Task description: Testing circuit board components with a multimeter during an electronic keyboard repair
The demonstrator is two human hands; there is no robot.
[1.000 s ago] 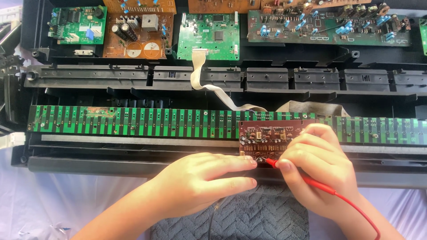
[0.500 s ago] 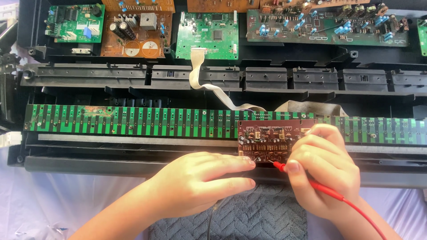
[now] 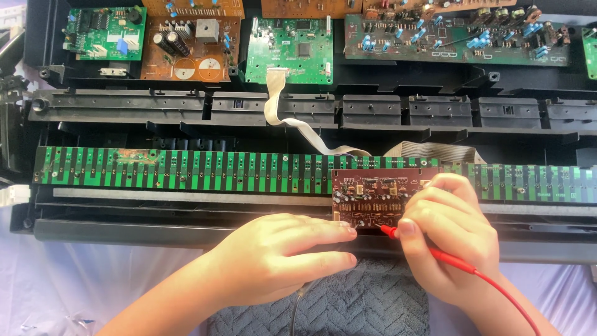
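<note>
A small brown circuit board (image 3: 373,196) with many tiny parts rests on a long green striped contact board (image 3: 186,171) inside an opened black keyboard chassis (image 3: 186,233). My right hand (image 3: 451,233) holds a red test probe (image 3: 429,250) like a pen; its tip touches the brown board's lower edge. A red lead (image 3: 504,298) trails off to the lower right. My left hand (image 3: 280,255) lies flat on the chassis front rail, fingertips at the brown board's lower left corner; a thin dark cable (image 3: 293,311) runs out from under the palm.
Several green and brown circuit boards (image 3: 189,46) sit along the top of the chassis. A pale flat ribbon cable (image 3: 292,121) curves from a green board (image 3: 295,50) down toward the brown board. A grey towel (image 3: 348,305) lies under my wrists on white cloth (image 3: 74,286).
The view has shifted slightly. My right hand with the red probe has edged a little to the left along the brown board's lower edge. My left hand has stayed put.
</note>
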